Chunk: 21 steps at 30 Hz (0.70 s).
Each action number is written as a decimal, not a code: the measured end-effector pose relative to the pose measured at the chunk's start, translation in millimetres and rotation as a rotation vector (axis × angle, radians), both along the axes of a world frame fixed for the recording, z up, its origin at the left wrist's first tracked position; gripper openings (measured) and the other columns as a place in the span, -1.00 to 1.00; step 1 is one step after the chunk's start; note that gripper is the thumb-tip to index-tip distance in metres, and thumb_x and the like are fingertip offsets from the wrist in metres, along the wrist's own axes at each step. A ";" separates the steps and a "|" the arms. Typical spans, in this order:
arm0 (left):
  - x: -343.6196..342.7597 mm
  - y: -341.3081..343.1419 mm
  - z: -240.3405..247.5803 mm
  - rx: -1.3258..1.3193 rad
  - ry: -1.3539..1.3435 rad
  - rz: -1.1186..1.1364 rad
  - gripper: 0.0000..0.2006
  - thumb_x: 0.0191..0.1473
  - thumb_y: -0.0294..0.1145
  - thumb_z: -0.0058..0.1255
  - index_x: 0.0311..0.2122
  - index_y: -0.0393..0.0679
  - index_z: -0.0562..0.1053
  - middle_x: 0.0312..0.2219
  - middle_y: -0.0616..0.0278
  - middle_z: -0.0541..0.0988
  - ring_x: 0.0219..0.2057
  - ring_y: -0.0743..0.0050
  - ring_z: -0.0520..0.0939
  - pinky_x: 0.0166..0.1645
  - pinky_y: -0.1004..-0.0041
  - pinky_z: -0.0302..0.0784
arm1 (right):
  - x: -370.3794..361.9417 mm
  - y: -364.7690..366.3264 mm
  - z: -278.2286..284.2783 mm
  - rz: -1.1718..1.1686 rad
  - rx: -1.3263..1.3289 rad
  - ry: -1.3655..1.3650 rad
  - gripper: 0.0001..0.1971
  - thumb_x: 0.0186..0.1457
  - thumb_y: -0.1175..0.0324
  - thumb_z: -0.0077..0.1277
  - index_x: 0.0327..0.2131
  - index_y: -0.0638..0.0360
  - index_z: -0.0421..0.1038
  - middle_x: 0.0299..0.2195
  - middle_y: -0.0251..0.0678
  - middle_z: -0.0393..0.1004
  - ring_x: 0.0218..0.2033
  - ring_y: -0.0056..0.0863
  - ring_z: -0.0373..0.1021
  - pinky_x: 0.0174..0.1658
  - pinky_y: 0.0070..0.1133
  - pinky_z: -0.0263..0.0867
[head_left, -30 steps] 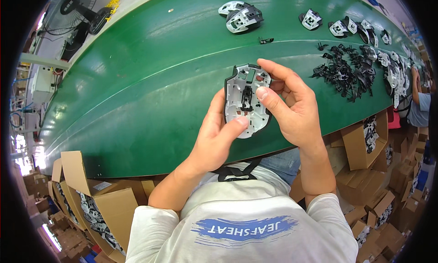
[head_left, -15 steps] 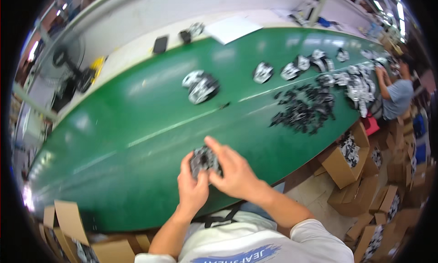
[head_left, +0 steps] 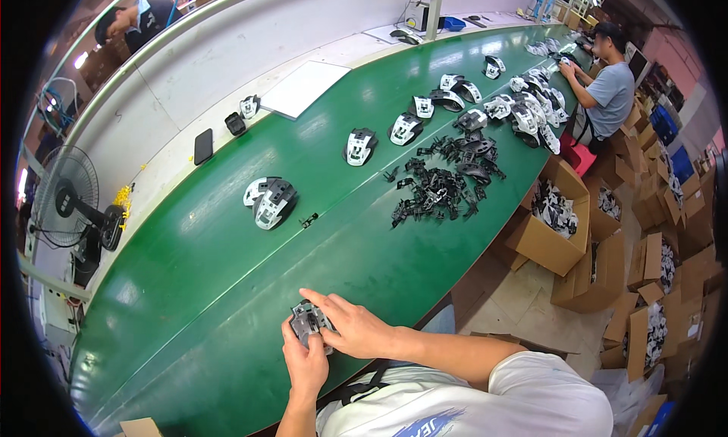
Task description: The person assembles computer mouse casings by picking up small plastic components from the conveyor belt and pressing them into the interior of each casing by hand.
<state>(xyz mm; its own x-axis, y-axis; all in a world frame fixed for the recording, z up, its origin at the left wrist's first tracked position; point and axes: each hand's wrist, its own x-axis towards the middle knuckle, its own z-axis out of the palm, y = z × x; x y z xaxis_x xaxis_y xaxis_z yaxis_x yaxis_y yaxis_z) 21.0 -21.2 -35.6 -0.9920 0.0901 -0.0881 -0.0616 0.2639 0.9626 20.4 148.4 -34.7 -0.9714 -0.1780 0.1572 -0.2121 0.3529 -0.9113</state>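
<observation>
A grey-and-black moulded plastic shell (head_left: 305, 319) is held between my two hands above the near edge of the green table. My left hand (head_left: 305, 367) grips it from below and the left, thumb on its face. My right hand (head_left: 358, 329) closes on its right side, with the index finger lying over its top edge. The fingers partly cover the shell, so its inner details are hard to make out. Beyond my hands lie a small black clip (head_left: 309, 221) and a pair of overlapping white-and-black curved shells (head_left: 273, 202).
A heap of small black plastic parts (head_left: 440, 183) lies right of centre, with white-and-black shells (head_left: 531, 111) piled behind it. A co-worker (head_left: 607, 88) sits at the far right. Cardboard boxes (head_left: 557, 236) crowd the floor. A fan (head_left: 72, 202) and a phone (head_left: 203, 146) are at the left.
The view has swung rightward, so the table things appear further left and the co-worker shows more fully. Both hands keep hold of the shell, its tilt slightly changed.
</observation>
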 end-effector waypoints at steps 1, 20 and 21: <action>-0.7 2.1 1.0 -0.002 0.008 0.005 -0.62 0.23 -0.58 -0.09 0.15 -0.36 0.32 -0.30 0.09 0.68 -0.39 0.47 0.67 -0.31 0.37 0.67 | 0.1 0.4 -1.0 0.003 0.008 -0.013 -0.14 0.19 0.46 0.10 0.53 -0.03 -0.01 -0.02 0.06 0.46 -0.20 0.09 0.51 -0.12 -0.14 0.50; -0.8 -30.6 35.7 0.453 -0.249 -0.082 -0.51 0.40 -0.48 -0.10 0.37 -0.17 0.15 -0.01 0.05 0.59 -0.09 0.28 0.69 -0.12 0.27 0.74 | -18.5 -9.2 24.8 0.155 -0.026 -0.037 -0.10 0.23 0.42 0.16 0.55 0.07 -0.09 0.31 0.12 0.33 0.31 0.04 0.37 0.30 -0.24 0.37; 1.0 -44.1 38.6 0.406 -0.263 -0.097 -0.51 0.42 -0.48 -0.10 0.39 -0.14 0.15 0.03 0.12 0.54 -0.04 0.31 0.66 -0.14 0.24 0.76 | -21.1 -9.1 26.4 0.298 -0.241 -0.191 -0.02 0.24 0.33 0.26 0.57 0.05 -0.15 0.45 0.05 0.17 0.44 -0.09 0.21 0.43 -0.26 0.20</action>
